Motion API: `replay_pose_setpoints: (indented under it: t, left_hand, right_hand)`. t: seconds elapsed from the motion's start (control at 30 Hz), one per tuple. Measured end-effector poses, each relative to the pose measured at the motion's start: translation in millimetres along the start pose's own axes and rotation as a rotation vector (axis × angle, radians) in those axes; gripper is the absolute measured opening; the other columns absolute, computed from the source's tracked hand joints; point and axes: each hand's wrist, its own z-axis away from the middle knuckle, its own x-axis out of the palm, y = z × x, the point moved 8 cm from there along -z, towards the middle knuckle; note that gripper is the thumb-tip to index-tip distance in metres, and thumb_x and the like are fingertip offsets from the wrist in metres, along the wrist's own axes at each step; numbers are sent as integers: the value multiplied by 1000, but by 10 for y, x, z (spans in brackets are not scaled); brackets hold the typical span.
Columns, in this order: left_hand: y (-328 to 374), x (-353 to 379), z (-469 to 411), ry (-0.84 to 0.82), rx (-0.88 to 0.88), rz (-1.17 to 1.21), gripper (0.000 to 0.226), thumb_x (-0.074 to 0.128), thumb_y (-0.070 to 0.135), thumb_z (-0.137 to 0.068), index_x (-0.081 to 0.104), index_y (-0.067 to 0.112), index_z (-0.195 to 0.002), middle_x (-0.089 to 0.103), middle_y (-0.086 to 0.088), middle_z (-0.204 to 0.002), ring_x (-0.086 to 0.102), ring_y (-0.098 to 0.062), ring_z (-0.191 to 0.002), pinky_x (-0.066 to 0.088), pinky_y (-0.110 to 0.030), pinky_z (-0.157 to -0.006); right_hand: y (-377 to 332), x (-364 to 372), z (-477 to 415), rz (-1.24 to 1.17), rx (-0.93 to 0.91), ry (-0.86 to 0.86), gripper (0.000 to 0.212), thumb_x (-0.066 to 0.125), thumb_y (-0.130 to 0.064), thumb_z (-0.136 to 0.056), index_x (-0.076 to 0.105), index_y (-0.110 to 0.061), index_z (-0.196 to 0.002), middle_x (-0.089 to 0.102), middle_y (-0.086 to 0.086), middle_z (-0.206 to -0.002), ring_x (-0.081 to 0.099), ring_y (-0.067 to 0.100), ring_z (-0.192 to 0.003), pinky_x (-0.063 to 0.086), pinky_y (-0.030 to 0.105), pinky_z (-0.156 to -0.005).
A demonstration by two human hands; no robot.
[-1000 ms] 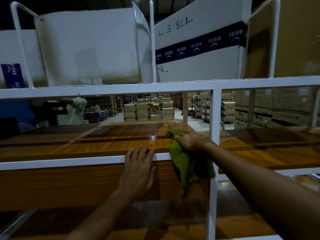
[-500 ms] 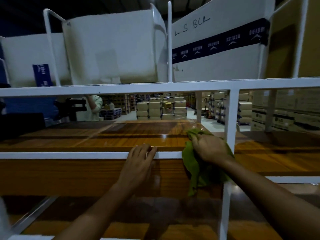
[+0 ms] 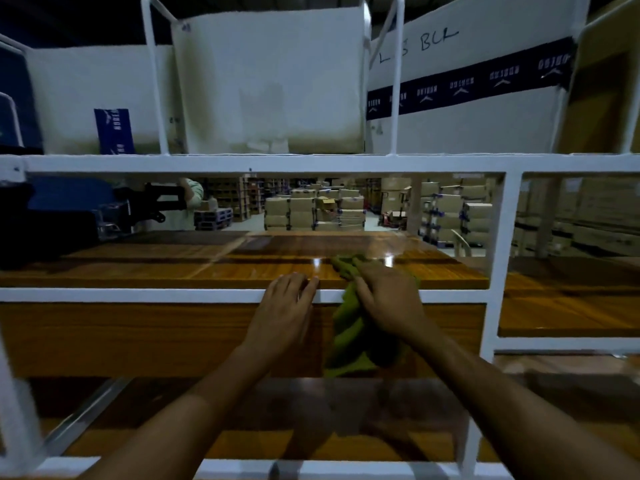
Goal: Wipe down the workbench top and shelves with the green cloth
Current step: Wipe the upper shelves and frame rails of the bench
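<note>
A glossy wooden shelf (image 3: 242, 268) runs across the middle of a white metal frame (image 3: 138, 295). My right hand (image 3: 384, 296) presses the green cloth (image 3: 346, 334) onto the shelf's front edge; most of the cloth hangs down over the white rail. My left hand (image 3: 282, 311) lies flat with its fingers over the same rail, just left of the cloth. A lower wooden shelf (image 3: 346, 410) lies beneath my forearms.
White cardboard boxes (image 3: 270, 88) stand on the upper shelf between white wire dividers (image 3: 154, 81). A white upright post (image 3: 498, 265) stands right of my right hand. Dark equipment (image 3: 41, 223) sits at the shelf's left end. Stacked cartons (image 3: 311, 209) and a person (image 3: 190, 199) are beyond.
My right hand has slid the green cloth leftward along the shelf edge, away from the upright post and close to my left hand. The left hand stays on the rail.
</note>
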Motion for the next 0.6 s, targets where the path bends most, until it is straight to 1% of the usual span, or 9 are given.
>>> replay_pose_setpoints:
  t: [0.07, 0.1, 0.17, 0.23, 0.33, 0.4, 0.47, 0.5, 0.6]
  left_hand:
    - [-79, -11, 13, -3, 16, 19, 54, 67, 19, -82, 51, 7, -132, 57, -19, -119, 54, -34, -110, 48, -47, -92]
    - [-147, -14, 25, -10, 9, 29, 55, 68, 20, -81, 51, 8, -132, 57, -18, -119, 55, -33, -109, 48, -48, -91]
    - [-306, -21, 69, -26, -25, 43, 57, 71, 21, -79, 51, 11, -132, 57, -16, -117, 57, -32, -107, 48, -51, -93]
    - [-397, -7, 106, -52, -37, 63, 60, 71, 23, -80, 48, 11, -135, 56, -16, -117, 55, -33, -109, 46, -55, -97]
    - [-390, 38, 95, -97, -69, 100, 56, 65, 29, -85, 46, 15, -135, 53, -14, -122, 49, -33, -116, 43, -55, -100]
    - [-366, 37, 61, -80, -117, 110, 46, 60, 34, -88, 49, 18, -129, 53, -13, -122, 47, -33, -117, 41, -53, -102]
    - [-346, 20, 38, -33, -158, 114, 37, 58, 35, -89, 53, 17, -120, 54, -14, -117, 48, -34, -113, 43, -52, -97]
    - [-344, 10, 31, -6, -176, 120, 33, 58, 36, -89, 55, 16, -115, 54, -14, -113, 49, -34, -108, 44, -52, -94]
    - [-363, -2, 6, 49, -215, 139, 24, 56, 36, -90, 55, 15, -103, 53, -14, -105, 49, -32, -99, 45, -51, -87]
  right_hand:
    - [222, -97, 160, -84, -4, 5, 29, 46, -36, -99, 68, -26, -115, 67, -10, -104, 57, 10, -91, 42, 29, -77]
    - [387, -153, 198, -70, 47, 7, 28, 45, -36, -100, 69, -25, -111, 68, -8, -100, 58, 12, -87, 43, 30, -74]
    - [683, -270, 188, -15, 173, 53, 40, 35, -43, -100, 65, -21, -86, 63, -3, -78, 57, 18, -70, 37, 29, -59]
    - [797, -323, 98, 107, 273, 39, 53, 20, -50, -97, 54, -21, -68, 54, -4, -64, 54, 21, -60, 34, 31, -54]
    - [673, -99, -125, 306, 422, -201, 51, 17, -47, -102, 53, -21, -77, 60, 2, -75, 58, 21, -68, 53, 38, -72]
    - [431, 66, -213, 321, 493, -260, 48, 19, -44, -104, 54, -20, -81, 62, 5, -81, 59, 23, -72, 53, 43, -80]
    - [134, 153, -235, 346, 492, -151, 45, 23, -41, -104, 54, -21, -78, 59, 2, -75, 55, 21, -68, 49, 38, -77]
    - [4, 175, -195, 332, 466, -26, 42, 26, -39, -103, 53, -22, -75, 56, 0, -73, 52, 19, -67, 45, 36, -76]
    - [-235, 198, 45, 109, 355, 284, 29, 35, -33, -101, 52, -23, -81, 56, -3, -83, 48, 18, -81, 36, 40, -92]
